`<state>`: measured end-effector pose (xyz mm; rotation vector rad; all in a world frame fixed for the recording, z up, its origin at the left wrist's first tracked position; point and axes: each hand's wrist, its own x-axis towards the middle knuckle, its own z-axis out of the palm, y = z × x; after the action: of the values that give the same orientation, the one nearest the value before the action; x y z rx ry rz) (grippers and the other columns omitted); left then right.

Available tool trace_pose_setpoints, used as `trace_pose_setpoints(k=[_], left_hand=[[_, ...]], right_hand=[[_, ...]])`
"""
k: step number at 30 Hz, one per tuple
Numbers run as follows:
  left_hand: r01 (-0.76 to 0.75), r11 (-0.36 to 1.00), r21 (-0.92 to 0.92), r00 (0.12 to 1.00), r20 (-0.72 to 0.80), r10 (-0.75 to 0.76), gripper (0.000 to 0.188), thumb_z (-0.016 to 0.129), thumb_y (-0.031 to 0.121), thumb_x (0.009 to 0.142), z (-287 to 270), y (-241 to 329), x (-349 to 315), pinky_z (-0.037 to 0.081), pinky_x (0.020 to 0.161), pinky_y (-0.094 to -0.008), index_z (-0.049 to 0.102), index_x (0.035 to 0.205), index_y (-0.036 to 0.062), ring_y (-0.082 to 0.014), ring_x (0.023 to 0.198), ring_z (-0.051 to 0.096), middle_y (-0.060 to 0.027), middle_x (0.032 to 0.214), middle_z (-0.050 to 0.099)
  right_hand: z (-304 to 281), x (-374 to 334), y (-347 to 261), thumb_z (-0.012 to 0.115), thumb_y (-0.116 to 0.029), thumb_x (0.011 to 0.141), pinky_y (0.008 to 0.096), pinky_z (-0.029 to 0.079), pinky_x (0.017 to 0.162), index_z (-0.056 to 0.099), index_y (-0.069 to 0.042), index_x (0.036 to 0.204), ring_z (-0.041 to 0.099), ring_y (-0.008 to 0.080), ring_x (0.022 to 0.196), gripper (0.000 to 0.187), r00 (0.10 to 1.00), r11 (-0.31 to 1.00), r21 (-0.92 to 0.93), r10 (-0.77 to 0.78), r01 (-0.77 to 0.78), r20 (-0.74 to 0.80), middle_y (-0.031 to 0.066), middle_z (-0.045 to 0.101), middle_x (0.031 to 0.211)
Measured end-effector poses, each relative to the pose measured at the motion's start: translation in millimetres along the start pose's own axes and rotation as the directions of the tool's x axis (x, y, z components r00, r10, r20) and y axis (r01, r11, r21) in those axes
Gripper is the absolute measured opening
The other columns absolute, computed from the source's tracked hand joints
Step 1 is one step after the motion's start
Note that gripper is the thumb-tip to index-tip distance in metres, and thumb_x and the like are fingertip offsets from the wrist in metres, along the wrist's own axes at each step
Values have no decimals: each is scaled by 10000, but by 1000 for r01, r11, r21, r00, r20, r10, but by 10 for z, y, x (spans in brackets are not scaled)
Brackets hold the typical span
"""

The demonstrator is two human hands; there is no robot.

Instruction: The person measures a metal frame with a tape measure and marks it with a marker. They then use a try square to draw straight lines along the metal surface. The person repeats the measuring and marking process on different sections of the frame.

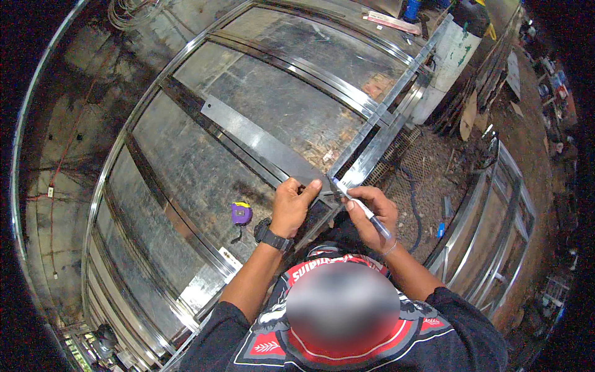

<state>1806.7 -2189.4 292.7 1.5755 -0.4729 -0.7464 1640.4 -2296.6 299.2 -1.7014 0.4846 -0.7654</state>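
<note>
My left hand (294,206), with a dark watch at its wrist, is closed on the near end of a flat metal strip (251,133). Its thumb presses on top, and a small hole shows at the strip's far end. The strip lies slantwise across a metal frame (331,79). Between the fingers of my right hand (376,217) is a white and blue marker pen (372,218). The pen's tip meets the frame's corner just right of the left thumb. A purple and yellow tape measure (241,212) sits to the left of my left hand.
Dark panels (186,146) lie beneath the frame's bars. A second metal frame (489,217) stands at the right. Farther off are a pale cylinder (443,77) and scrap wood (471,115). A black cable (412,204) curves over the ground by my right hand.
</note>
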Motion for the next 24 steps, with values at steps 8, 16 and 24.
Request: trace_pose_setpoints(k=[8,16,24], left_hand=[[23,999,26,1000,3,-23,357,775,311,908,-21,-26,10,340,543,-270,616,712,58,-46,632,434,67,679,543],[-19,1000,24,1000,-13,19,305,763,298,917,-45,-110,52,404,581,-278,696,809,21,-65,662,506,30,744,628],[113,992,-63,991,78,-108,216,765,218,908,-84,21,37,453,649,-268,718,877,10,-77,697,560,-5,796,685]], right_hand=[[-28,-17,4,658,-68,938,296,543,804,648,1,1097,696,160,890,173,998,998,-43,38,-36,42,109,721,959],[-82,-187,-34,673,-111,935,292,545,730,672,4,1109,687,157,827,209,986,998,-64,1,-12,-167,103,703,909],[374,-15,192,747,-200,927,305,601,722,602,-54,1266,676,164,921,397,758,568,582,638,-582,136,83,685,1084]])
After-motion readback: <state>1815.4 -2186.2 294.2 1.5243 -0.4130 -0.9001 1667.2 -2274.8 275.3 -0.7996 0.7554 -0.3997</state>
